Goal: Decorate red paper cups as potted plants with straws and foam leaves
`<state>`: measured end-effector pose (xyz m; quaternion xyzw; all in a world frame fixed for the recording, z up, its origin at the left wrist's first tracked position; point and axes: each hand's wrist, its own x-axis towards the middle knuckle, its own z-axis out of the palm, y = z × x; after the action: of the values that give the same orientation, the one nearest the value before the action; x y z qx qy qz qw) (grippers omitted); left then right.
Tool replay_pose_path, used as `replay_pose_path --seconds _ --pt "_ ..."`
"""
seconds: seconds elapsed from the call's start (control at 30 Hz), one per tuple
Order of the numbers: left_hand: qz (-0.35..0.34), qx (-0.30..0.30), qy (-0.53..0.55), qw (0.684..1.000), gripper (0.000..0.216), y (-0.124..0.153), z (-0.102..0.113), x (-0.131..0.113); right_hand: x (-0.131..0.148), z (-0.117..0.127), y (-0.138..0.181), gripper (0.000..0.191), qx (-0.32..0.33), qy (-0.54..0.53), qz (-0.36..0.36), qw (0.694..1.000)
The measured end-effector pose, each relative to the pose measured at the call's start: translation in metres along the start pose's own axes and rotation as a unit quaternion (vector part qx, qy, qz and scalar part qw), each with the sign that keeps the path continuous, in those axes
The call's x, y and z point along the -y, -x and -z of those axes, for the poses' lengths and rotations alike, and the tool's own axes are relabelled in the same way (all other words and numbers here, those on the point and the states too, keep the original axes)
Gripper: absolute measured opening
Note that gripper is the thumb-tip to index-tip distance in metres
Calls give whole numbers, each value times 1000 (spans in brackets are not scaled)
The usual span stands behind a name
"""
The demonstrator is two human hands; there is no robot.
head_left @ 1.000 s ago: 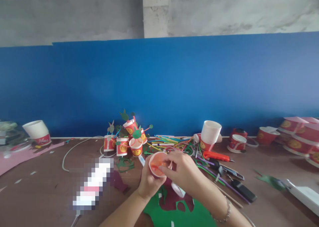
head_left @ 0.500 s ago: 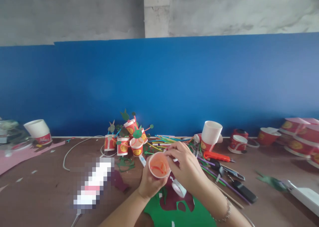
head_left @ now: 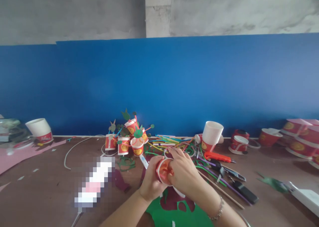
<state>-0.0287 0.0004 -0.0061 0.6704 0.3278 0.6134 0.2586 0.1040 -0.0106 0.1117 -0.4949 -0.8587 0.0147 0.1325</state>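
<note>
My left hand (head_left: 152,181) is wrapped round a red paper cup (head_left: 162,171), its mouth tilted toward me. Over the cup's right rim lies my right hand (head_left: 183,169), with bent fingers dipping into the mouth. What those fingers pinch, if anything, is hidden. Below both hands are a green sheet (head_left: 184,217) with cut-outs and dark maroon pieces (head_left: 174,200). A white object, mostly covered by the right hand, shows under the cup. Just beyond stand several small red cups (head_left: 137,149) decorated with green leaf shapes and straws.
Coloured straws (head_left: 164,140) lie in a heap at the back. To the right are a tall stack of white cups (head_left: 211,134), an orange utility knife (head_left: 219,157), keys with a black fob (head_left: 245,191) and a glue gun (head_left: 304,195). Pink sheet (head_left: 17,157) lies at left.
The cup has tipped over to the right in my left hand. My right hand has moved from the rim down into the cup's mouth.
</note>
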Motion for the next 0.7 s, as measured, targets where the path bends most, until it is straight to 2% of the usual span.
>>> replay_pose_path --seconds 0.23,0.3,0.43,0.57,0.7 --pt "23 -40 29 999 54 -11 2 -11 -2 10 1 16 -123 -11 58 991" --pt "39 -41 42 997 51 -11 2 -12 -5 11 2 17 -129 -22 81 988" --pt "64 -5 111 992 54 -10 0 -11 -11 5 2 15 -103 -43 99 989" --pt "82 8 148 986 53 -9 -1 -9 -13 3 1 16 -130 -31 102 986" --pt "91 10 158 983 51 -9 0 -9 -9 8 1 20 -156 -27 137 978"
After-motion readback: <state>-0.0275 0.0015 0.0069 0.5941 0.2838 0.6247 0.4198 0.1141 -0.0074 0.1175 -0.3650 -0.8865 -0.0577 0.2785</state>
